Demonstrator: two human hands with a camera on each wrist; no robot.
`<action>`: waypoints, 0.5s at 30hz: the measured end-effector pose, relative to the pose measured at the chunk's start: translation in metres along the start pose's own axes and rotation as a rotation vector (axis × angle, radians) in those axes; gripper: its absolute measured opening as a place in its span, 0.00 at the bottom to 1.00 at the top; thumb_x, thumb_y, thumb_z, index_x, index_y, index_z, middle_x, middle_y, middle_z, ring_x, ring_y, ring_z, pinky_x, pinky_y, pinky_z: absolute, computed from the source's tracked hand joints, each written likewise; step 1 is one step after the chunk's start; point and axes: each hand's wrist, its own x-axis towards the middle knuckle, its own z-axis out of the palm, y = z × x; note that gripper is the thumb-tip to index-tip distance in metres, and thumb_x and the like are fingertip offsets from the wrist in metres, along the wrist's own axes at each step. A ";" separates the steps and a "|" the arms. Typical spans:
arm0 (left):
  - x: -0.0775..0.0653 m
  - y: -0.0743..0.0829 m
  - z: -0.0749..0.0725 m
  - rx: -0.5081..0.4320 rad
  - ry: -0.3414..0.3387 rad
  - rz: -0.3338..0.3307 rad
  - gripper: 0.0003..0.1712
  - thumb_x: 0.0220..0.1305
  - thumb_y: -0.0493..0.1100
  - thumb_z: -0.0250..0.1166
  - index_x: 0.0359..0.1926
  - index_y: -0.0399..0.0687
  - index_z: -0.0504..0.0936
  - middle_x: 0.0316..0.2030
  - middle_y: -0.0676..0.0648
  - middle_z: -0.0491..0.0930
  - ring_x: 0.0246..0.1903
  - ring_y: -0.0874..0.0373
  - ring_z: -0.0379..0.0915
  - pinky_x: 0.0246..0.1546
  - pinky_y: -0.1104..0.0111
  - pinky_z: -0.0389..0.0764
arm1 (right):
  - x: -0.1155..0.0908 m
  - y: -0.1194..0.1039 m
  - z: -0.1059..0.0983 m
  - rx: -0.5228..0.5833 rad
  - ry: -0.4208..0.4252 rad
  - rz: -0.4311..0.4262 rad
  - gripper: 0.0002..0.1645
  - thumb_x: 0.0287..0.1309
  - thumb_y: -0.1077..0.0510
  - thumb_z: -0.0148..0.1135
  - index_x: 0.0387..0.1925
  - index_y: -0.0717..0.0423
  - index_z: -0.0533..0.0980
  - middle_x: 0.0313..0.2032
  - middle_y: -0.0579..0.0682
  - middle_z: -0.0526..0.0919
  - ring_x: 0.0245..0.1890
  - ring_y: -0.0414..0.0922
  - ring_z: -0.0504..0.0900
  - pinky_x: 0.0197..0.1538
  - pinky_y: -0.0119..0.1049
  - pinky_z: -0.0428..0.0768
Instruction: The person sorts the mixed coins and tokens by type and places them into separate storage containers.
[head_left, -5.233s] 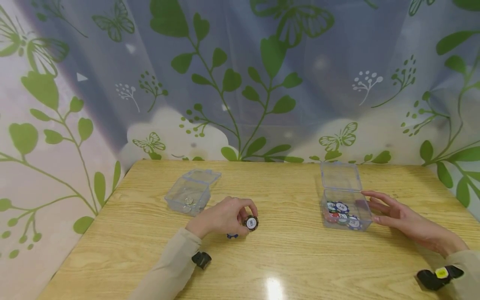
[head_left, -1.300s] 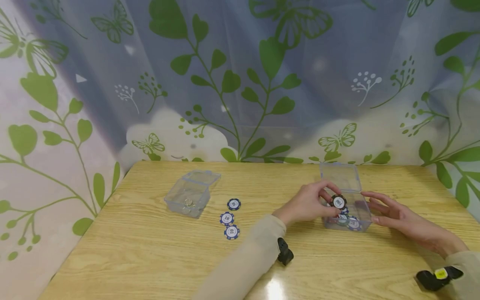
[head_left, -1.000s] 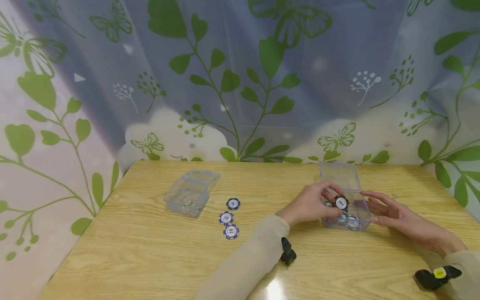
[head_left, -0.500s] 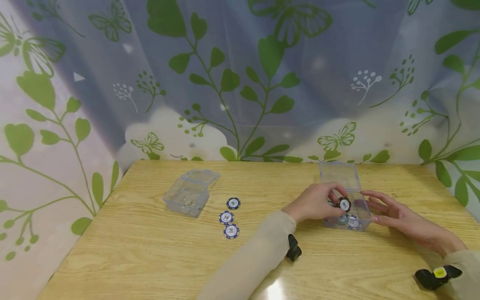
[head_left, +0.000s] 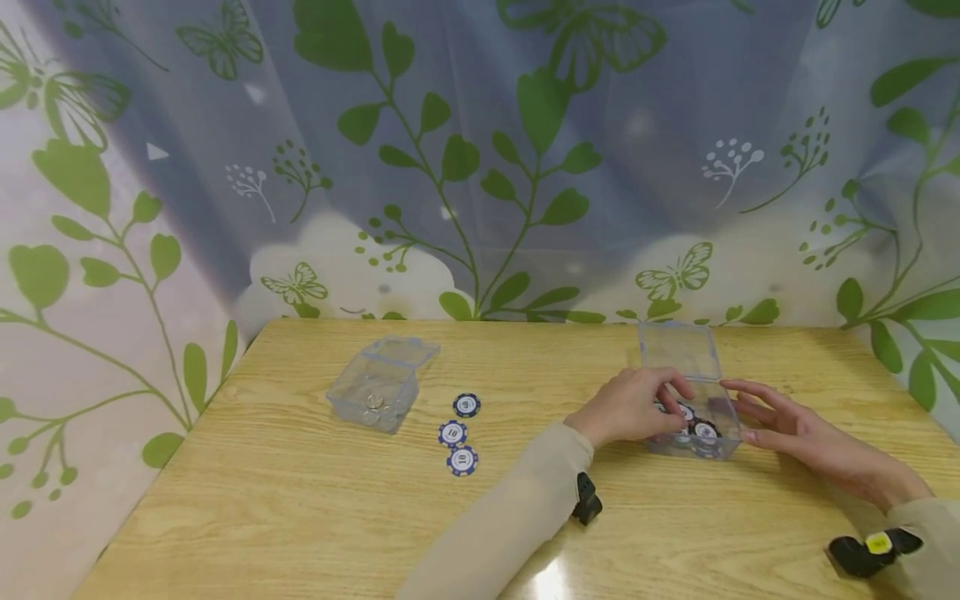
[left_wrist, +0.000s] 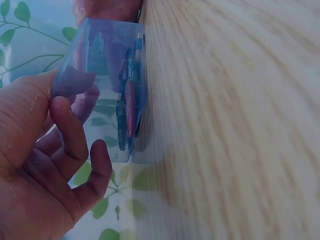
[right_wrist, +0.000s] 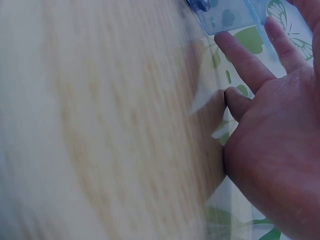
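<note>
My left hand [head_left: 628,407] hangs over the left side of a clear plastic box [head_left: 729,408], fingers loosely bent and nothing held between them. Inside that box lie several poker chips; a black poker chip [head_left: 706,432] rests on top near the front right. From the left wrist, the chips [left_wrist: 131,102] show edge-on through the box wall, below my bent fingers. My right hand [head_left: 806,435] touches the box's right side with extended fingertips. Its fingers [right_wrist: 245,60] reach to the box in the right wrist view. My left hand hides some of the chips.
Left of centre, a blue-black chip [head_left: 467,405] lies on the wooden table [head_left: 300,500] behind two blue chips marked 10, one of them a front chip [head_left: 462,461]. A second clear box [head_left: 348,390] with its lid open holds several coins. A printed curtain [head_left: 480,233] hangs behind.
My left hand has carried the black chip from the table's left to the right-hand box and let it go there. The right hand has stayed at the box's side.
</note>
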 end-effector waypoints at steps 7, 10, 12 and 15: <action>-0.007 -0.005 -0.005 -0.086 0.001 0.061 0.14 0.71 0.43 0.66 0.56 0.52 0.81 0.37 0.59 0.84 0.25 0.69 0.81 0.27 0.76 0.81 | 0.001 0.000 0.001 0.009 -0.004 0.006 0.42 0.79 0.57 0.49 0.83 0.40 0.42 0.78 0.75 0.36 0.58 0.05 0.58 0.52 0.21 0.72; -0.011 -0.009 -0.011 -0.112 -0.013 0.095 0.14 0.72 0.43 0.66 0.56 0.52 0.81 0.39 0.59 0.84 0.28 0.70 0.82 0.29 0.76 0.82 | 0.000 0.000 0.000 0.000 0.002 0.010 0.42 0.79 0.57 0.49 0.83 0.40 0.42 0.78 0.76 0.36 0.57 0.05 0.57 0.51 0.21 0.72; -0.014 -0.010 -0.015 -0.102 -0.018 0.120 0.14 0.72 0.44 0.65 0.56 0.52 0.81 0.40 0.59 0.84 0.31 0.70 0.82 0.33 0.78 0.81 | 0.000 -0.001 0.000 -0.005 0.007 0.015 0.42 0.79 0.57 0.49 0.83 0.40 0.42 0.78 0.76 0.37 0.56 0.04 0.57 0.51 0.21 0.72; -0.018 -0.014 -0.021 -0.055 -0.012 0.161 0.14 0.72 0.44 0.65 0.56 0.52 0.81 0.42 0.59 0.84 0.38 0.73 0.80 0.39 0.82 0.79 | -0.001 0.000 0.000 -0.018 0.012 0.006 0.42 0.79 0.57 0.49 0.83 0.41 0.42 0.78 0.76 0.38 0.56 0.04 0.57 0.51 0.21 0.72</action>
